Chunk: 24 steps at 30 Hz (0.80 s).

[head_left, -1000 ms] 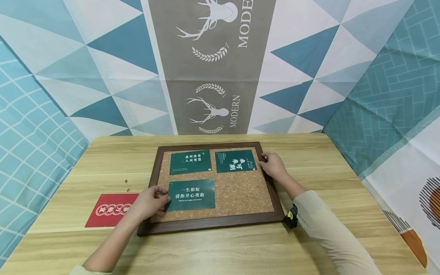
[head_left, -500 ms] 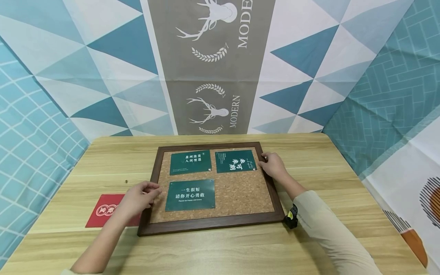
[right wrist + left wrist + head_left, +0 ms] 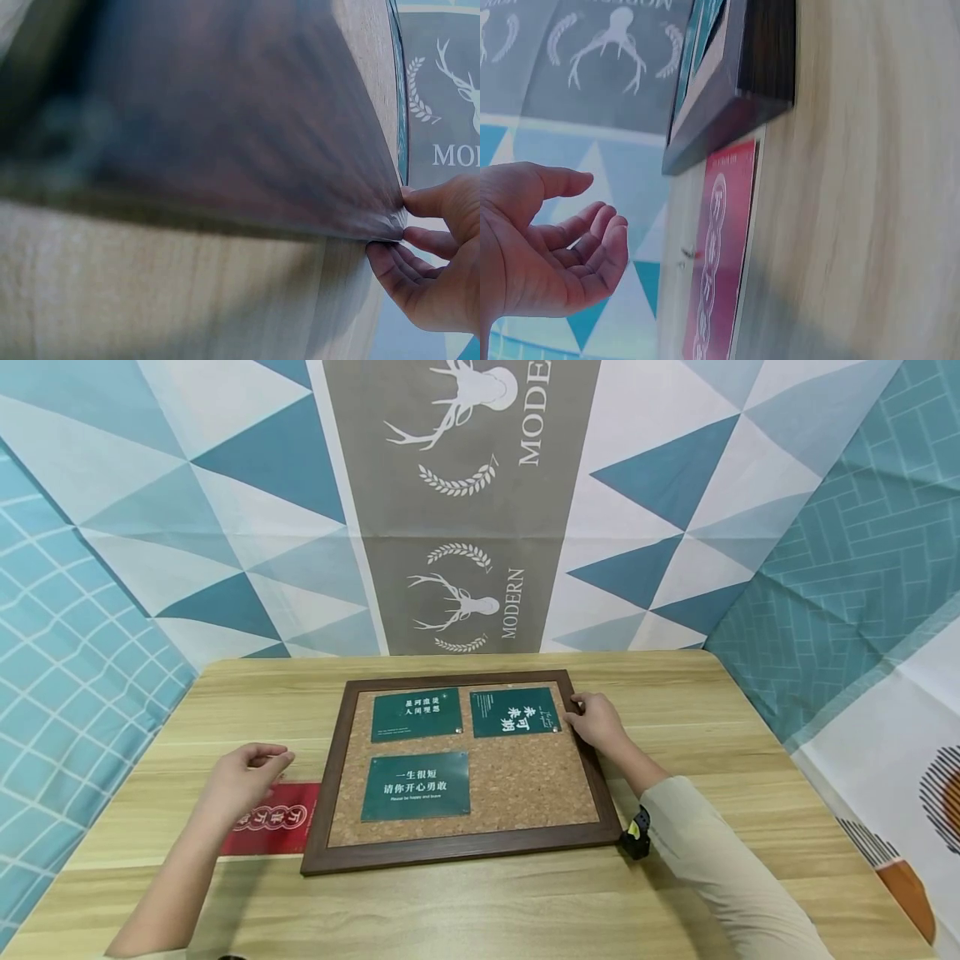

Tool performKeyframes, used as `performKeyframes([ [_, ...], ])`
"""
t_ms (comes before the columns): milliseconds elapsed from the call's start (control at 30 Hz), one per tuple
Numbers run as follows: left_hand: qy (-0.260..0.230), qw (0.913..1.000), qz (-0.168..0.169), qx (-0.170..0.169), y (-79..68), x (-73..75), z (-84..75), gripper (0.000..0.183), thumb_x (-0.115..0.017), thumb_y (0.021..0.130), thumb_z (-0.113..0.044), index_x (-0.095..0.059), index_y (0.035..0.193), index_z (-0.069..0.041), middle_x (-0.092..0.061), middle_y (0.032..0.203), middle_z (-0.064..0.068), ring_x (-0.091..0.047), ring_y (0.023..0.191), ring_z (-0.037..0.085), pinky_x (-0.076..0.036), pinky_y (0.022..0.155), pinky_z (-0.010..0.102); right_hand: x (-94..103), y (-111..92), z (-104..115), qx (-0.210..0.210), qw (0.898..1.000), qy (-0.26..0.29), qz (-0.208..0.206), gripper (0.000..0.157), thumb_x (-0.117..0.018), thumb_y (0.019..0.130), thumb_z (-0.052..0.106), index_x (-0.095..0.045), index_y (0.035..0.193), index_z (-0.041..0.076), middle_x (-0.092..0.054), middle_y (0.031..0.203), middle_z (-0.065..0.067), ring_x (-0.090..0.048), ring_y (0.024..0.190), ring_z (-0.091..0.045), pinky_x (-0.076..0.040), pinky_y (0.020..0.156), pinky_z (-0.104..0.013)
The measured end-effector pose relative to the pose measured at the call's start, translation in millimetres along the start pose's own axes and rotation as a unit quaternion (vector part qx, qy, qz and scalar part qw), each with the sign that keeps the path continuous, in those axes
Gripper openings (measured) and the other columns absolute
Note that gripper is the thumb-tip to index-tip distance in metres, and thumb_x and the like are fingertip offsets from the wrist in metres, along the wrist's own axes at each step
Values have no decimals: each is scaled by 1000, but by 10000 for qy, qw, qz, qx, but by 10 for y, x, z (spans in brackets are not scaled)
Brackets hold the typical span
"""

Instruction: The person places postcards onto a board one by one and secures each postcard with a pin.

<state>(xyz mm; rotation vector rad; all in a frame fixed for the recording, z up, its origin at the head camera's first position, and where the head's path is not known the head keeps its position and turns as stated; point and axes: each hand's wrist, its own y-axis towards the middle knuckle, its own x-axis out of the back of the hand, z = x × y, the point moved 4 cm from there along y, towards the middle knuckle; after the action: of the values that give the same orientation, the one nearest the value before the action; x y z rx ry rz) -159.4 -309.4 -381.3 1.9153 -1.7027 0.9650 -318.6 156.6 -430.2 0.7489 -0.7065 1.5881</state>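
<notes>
A brown-framed cork board [image 3: 536,781] lies on the table. On its cork sit a green card at the top left [image 3: 416,715], another at the top right [image 3: 515,710] and one at the lower left [image 3: 416,786]. My right hand [image 3: 597,723] grips the frame's right side, thumb on top and fingers along the outer edge in the right wrist view. Left of the board, my left hand [image 3: 243,781] hovers with fingers loosely bent and nothing between them. Below it lies a red card [image 3: 281,818] with light lettering, partly hidden by the hand.
In the left wrist view, small pin-like things [image 3: 686,253] lie beside the red card. A shiny pin [image 3: 459,731] shows at a corner of the top left card. The wooden table [image 3: 480,910] meets a patterned wall covering [image 3: 465,535] at the back.
My left hand has drawn away leftward from the lower left card, across the frame's edge to over the red card. The right hand stays at the frame, and the board has barely moved.
</notes>
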Motion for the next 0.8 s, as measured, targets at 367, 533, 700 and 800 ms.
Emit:
performKeyframes([
  [367,549,9970,-510,210,143,182,239,53,-44,97,-35,-51,124,9,-53,119,36,-55,99,44,-47,72,43,25,-9,6,-19,10000,-41,-11,46,-58,93,16,-48,133,-5,-63,100,-23,-47,57,-16,-39,55,-27],
  [533,706,9962,-397,312,234,174,336,52,-47,96,-33,-49,126,9,-52,120,37,-54,101,46,-47,72,44,20,-13,5,-39,10000,-76,-1,46,-58,93,16,-48,132,-4,-62,107,-24,-54,67,-20,-40,58,-28],
  [700,862,9954,-319,277,305,141,385,50,-51,94,-30,-50,124,10,-57,113,34,-62,87,35,-44,63,32,6,-11,4,-65,10000,-68,13,46,-58,93,17,-48,133,-4,-62,106,-24,-48,61,-18,-38,57,-27],
  [800,891,9952,-299,290,327,121,397,50,-52,94,-29,-50,124,10,-57,114,35,-62,87,36,-45,65,34,0,-9,6,-61,9999,-78,16,46,-58,93,17,-48,133,-4,-63,103,-23,-44,56,-17,-37,56,-28],
])
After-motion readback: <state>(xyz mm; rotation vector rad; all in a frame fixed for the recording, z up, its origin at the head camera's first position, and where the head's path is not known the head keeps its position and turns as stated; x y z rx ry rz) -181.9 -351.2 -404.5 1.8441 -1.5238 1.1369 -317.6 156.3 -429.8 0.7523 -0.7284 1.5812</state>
